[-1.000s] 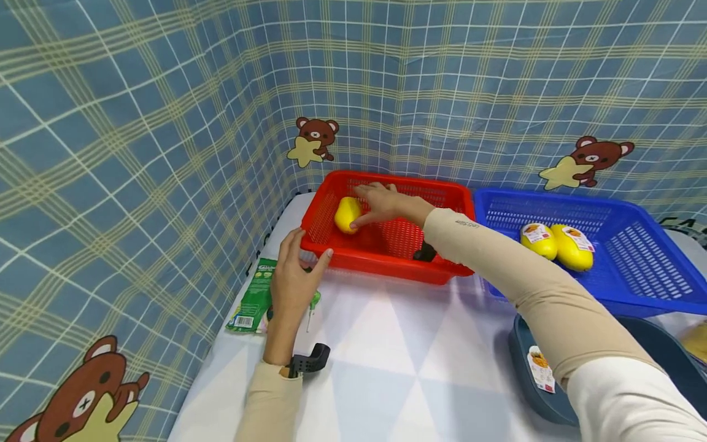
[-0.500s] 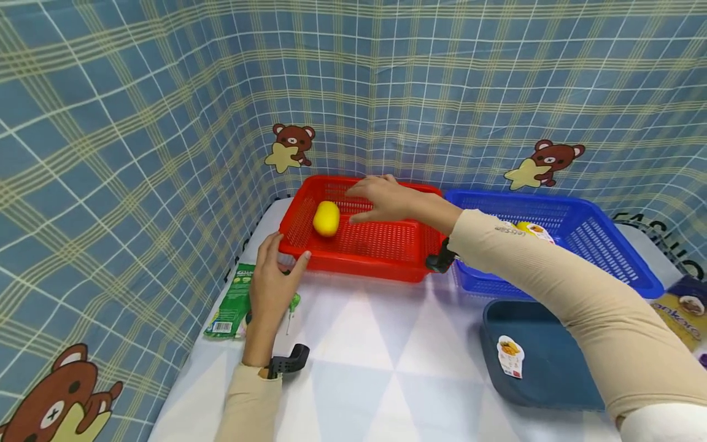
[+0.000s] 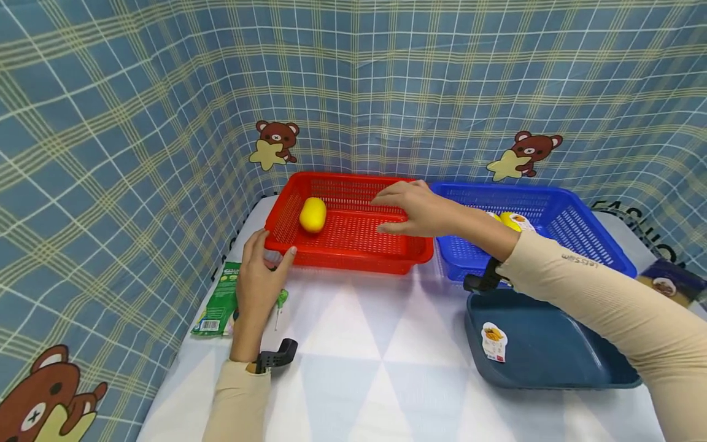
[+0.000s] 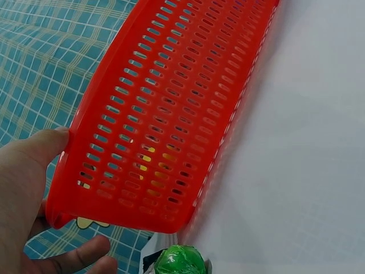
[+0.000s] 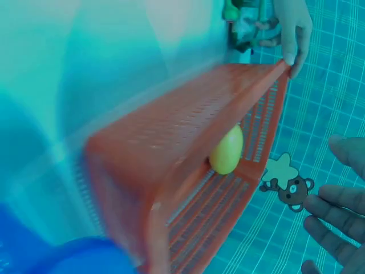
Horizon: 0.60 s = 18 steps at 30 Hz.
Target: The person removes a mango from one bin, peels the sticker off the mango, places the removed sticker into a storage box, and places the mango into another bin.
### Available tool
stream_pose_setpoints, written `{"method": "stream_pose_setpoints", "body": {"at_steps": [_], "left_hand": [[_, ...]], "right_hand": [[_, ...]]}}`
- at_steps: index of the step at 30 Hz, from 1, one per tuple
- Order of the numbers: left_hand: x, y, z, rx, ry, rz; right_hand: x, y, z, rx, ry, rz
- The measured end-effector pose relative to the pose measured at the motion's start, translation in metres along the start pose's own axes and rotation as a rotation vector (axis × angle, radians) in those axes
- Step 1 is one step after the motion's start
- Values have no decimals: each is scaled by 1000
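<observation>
The red plastic basket (image 3: 342,261) stands against the back cloth. My left hand (image 3: 258,279) holds its front left corner; in the left wrist view the thumb (image 4: 54,140) touches the rim and the other fingers lie around the corner. Inside, toward the left end, lies a smooth yellow mango (image 3: 313,215). My right hand (image 3: 422,212) hovers over the basket's right end, fingers spread and holding nothing. In the right wrist view its fingertips (image 5: 319,205) are apart from the basket and the mango.
To the right stands a blue basket (image 3: 574,227) with yellow labelled mangoes (image 3: 510,222), partly hidden by my right arm. A dark blue tray (image 3: 547,350) with a label (image 3: 493,342) is in front. Near my left hand lie a green packet (image 3: 218,307) and a green-wrapped lollipop (image 3: 282,299).
My right hand has come away from the mango and moved right across the red basket. The mango stays in the basket's left end. My left hand keeps its place at the corner.
</observation>
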<state>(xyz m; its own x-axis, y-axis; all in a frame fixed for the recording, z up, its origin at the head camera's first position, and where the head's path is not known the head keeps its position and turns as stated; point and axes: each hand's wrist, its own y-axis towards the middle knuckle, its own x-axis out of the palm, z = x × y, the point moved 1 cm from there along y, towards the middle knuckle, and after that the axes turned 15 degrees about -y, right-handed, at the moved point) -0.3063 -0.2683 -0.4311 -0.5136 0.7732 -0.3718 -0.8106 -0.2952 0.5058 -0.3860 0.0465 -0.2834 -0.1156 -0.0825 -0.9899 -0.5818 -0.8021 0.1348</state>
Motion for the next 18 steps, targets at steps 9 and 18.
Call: {"method": "stream_pose_setpoints", "body": {"at_steps": [9,18], "left_hand": [[0,0,2,-25,4,-8],[2,-2,1,-31,8,-1]], "right_hand": [[8,-58,13,105,-31,10],[17,-115,32,190,-40,50]]}}
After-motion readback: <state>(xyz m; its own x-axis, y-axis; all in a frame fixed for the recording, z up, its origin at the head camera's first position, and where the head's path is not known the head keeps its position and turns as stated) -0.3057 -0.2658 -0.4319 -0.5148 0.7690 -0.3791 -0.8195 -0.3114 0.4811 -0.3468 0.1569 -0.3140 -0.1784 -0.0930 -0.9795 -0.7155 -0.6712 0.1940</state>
